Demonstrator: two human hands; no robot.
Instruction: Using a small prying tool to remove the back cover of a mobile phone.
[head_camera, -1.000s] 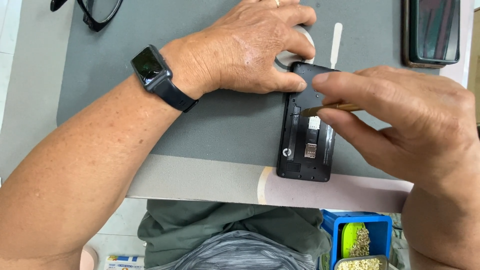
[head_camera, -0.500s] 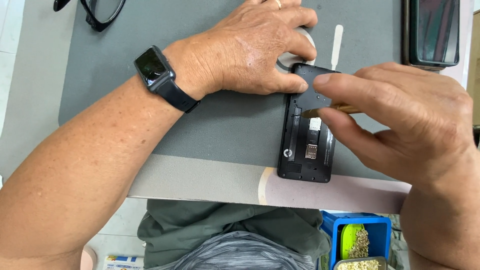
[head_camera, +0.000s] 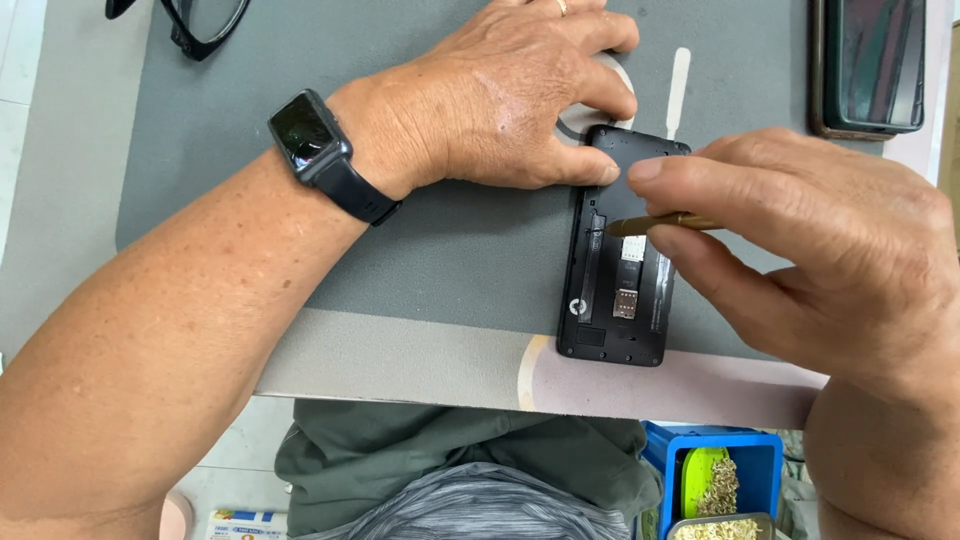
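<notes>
An opened black phone (head_camera: 610, 300) lies back-up on the grey work mat (head_camera: 450, 250), its inner frame and card slots exposed. My left hand (head_camera: 500, 95), with a black smartwatch (head_camera: 310, 135) on the wrist, presses down on the phone's top left corner. My right hand (head_camera: 800, 250) holds a thin brass-coloured tool (head_camera: 655, 223) between thumb and fingers. The tool's tip rests at the left inner edge of the phone, near the top. My right hand covers the phone's right side.
Black glasses (head_camera: 195, 20) lie at the mat's far left corner. A second dark phone (head_camera: 870, 65) sits at the far right. A white spudger (head_camera: 678, 85) lies beyond the open phone. Below the table edge stands a blue bin (head_camera: 715, 470) holding small parts.
My right hand has drawn slightly to the right, uncovering more of the phone, and the tool tip has slid to the phone's left inner edge. The left hand stays put.
</notes>
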